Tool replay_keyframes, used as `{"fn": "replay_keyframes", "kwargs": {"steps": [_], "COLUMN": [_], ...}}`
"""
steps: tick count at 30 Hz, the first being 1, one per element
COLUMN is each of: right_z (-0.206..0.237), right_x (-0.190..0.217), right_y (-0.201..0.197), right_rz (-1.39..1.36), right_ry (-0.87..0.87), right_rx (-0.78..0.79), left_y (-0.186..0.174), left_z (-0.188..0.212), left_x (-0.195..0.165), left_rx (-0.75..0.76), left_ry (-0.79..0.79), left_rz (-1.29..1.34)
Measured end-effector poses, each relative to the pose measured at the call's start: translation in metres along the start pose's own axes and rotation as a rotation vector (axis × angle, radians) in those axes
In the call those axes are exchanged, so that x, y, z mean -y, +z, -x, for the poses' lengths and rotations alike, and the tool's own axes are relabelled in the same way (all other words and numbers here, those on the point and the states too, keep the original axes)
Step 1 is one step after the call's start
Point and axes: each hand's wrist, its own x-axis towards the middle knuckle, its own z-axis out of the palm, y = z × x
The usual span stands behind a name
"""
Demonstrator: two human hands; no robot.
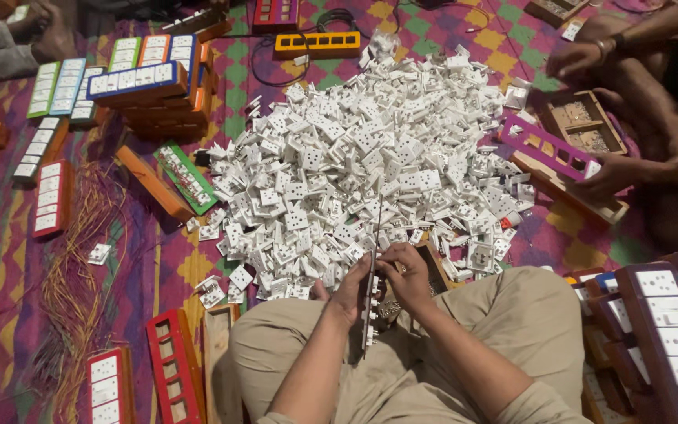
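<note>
I sit cross-legged on a patterned mat. My left hand (351, 290) and my right hand (406, 275) are both closed on a narrow strip frame (369, 310) held edge-on over my lap, with white socket modules set along it. A thin wire or rod rises from its top. Directly in front lies a big heap of white socket modules (370, 157); my right hand touches its near edge.
Empty red frames (170, 365) lie at lower left, filled strips (672, 322) at lower right, stacked filled strips (147, 78) at upper left, copper wire strands (72, 275) on the left. Another person's hands (614, 169) hold a purple frame (547, 149) beside a wooden box (582, 126).
</note>
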Motion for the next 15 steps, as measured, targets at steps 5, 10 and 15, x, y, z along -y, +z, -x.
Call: {"fn": "replay_keyframes", "kwargs": {"steps": [5,10,15], "right_z": [0.004,0.000,-0.008], "right_x": [0.010,0.017,0.025], "right_y": [-0.010,-0.017,-0.020], "right_rz": [0.136,0.115,0.251], "right_ry": [-0.204,-0.213,-0.394], "right_rx": [0.053,0.022,0.009], "left_y": [0.003,0.004,0.005], "left_z": [0.002,0.000,-0.002], "left_x": [0.002,0.004,0.005], "left_rx": [0.015,0.023,0.055], "left_ry": [-0.017,-0.056,-0.044], "left_rz": [0.012,-0.016,0.017]}}
